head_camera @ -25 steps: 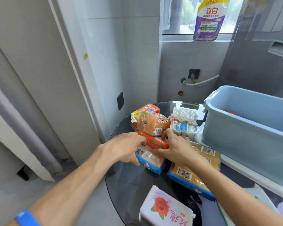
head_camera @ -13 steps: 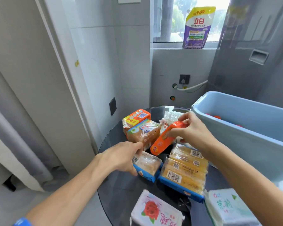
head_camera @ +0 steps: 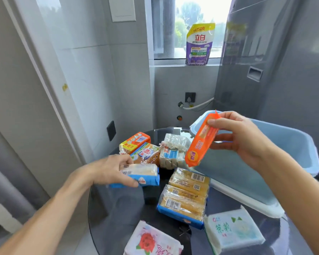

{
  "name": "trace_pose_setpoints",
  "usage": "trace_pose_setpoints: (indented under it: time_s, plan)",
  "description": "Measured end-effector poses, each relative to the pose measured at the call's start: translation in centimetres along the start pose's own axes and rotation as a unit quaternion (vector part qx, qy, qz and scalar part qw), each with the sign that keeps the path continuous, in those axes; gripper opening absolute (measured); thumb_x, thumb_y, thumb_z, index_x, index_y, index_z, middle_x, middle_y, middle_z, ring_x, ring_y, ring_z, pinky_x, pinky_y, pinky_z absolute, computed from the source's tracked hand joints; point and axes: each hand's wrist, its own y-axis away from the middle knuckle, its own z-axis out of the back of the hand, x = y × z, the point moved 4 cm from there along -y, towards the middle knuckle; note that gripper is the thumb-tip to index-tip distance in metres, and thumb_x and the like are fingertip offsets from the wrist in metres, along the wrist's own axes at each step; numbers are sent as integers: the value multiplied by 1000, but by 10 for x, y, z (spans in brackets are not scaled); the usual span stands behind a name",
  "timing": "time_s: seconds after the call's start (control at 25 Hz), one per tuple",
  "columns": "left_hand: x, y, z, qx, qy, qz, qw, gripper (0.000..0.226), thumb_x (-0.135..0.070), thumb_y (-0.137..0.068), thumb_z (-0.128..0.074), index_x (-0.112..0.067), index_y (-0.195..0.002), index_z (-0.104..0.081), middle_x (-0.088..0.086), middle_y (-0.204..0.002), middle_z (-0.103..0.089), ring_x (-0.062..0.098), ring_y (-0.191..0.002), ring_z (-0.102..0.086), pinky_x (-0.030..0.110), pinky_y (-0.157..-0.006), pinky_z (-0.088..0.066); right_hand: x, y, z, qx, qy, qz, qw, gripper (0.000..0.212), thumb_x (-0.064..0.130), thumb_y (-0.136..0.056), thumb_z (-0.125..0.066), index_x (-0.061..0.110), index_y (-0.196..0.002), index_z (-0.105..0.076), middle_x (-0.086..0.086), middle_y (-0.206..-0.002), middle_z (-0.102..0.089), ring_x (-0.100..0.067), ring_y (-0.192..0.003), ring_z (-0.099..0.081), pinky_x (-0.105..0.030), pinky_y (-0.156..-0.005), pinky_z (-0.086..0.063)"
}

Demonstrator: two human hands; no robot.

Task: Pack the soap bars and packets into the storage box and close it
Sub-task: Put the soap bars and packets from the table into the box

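My right hand (head_camera: 241,137) grips an orange soap packet (head_camera: 201,142), held upright in the air at the left end of the light blue storage box (head_camera: 291,144). My left hand (head_camera: 110,170) holds a blue-edged soap bar packet (head_camera: 144,175) just above the round dark glass table (head_camera: 118,208). On the table lie a multi-pack of yellow soap bars (head_camera: 186,196), a white soap bundle (head_camera: 173,151), an orange-and-yellow pack (head_camera: 134,142) and a blue-and-brown pack (head_camera: 147,153).
A rose-printed packet (head_camera: 151,242) and a white-green packet (head_camera: 234,230) lie at the table's near edge. The box stands on a white lid (head_camera: 247,199). A purple detergent pouch (head_camera: 199,45) stands on the windowsill. Tiled wall is close on the left.
My right hand has lifted the orange packet off the pile and carried it up and right to the box. My left hand has picked up the blue-edged soap packet.
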Motion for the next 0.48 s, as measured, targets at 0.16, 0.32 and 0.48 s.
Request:
trace_pose_setpoints:
  time_s: [0.16, 0.32, 0.48]
  plan:
    - [-51, -10, 15, -69, 375, -91, 920, 68, -52, -59, -84, -10, -109, -65, 12, -104, -73, 24, -90, -68, 31, -77, -53, 15, 2, 75, -88, -39, 0, 995, 41, 42, -71, -75, 16, -101, -66, -11, -85, -72, -29, -68, -72, -35, -56, -59]
    - [-161, -53, 0, -58, 482, -142, 862, 58, -45, -76, -74, -4, -117, -63, 20, -100, -68, 26, -84, -65, 35, -75, -53, 3, 6, 141, -223, -70, -46, 971, 25, 43, -81, -71, 20, -90, -68, -8, -74, -68, -23, -54, -68, -32, -51, -57]
    - [-268, -105, -41, 3, 497, -56, 866, 53, -53, -94, -51, -13, -127, -60, 18, -114, -70, 30, -86, -67, 45, -77, -56, -10, 3, 159, -242, -29, -65, 968, 26, 42, -92, -61, 16, -93, -65, -11, -84, -68, -25, -61, -67, -36, -56, -57]
